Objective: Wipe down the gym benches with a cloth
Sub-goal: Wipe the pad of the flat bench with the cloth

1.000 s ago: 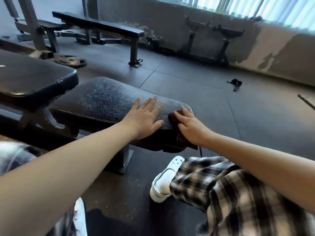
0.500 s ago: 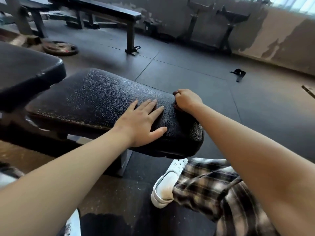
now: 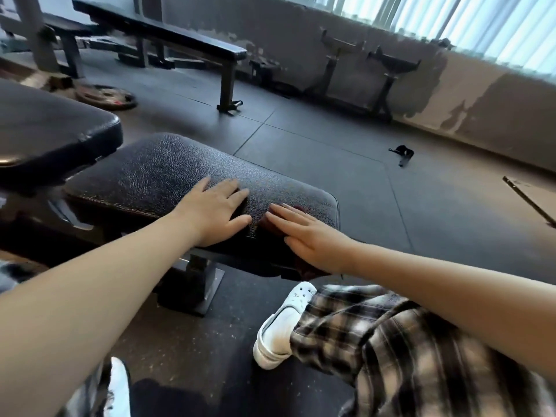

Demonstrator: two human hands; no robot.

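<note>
On the near right corner of the black pebbled vinyl padded surface (image 3: 168, 170) of the gym bench, we press the crumpled dark red cloth (image 3: 266, 228) flat under our right grip (image 3: 307, 236). Its fingers lie straight and close together, laid over the cloth rather than curled round it, so it pinches nothing. Part of the cloth seems to hang over the near edge below the wrist. Our left grip (image 3: 216, 212) rests palm down on the same surface with straight fingers and holds nothing. Its thumb is just beside the cloth's left edge.

The next stroke, we judge, turns on one relation. The pad's long axis runs away from the cloth, up and to the left toward the smooth black back pad (image 3: 54, 130), so nearly all of the pad lies left of and beyond the right grip. That grip is the one on the cloth. The left one sits in the leftward path and would have to lift or shift. The long black flat bench (image 3: 168, 34) stands well apart near the far wall.
</note>
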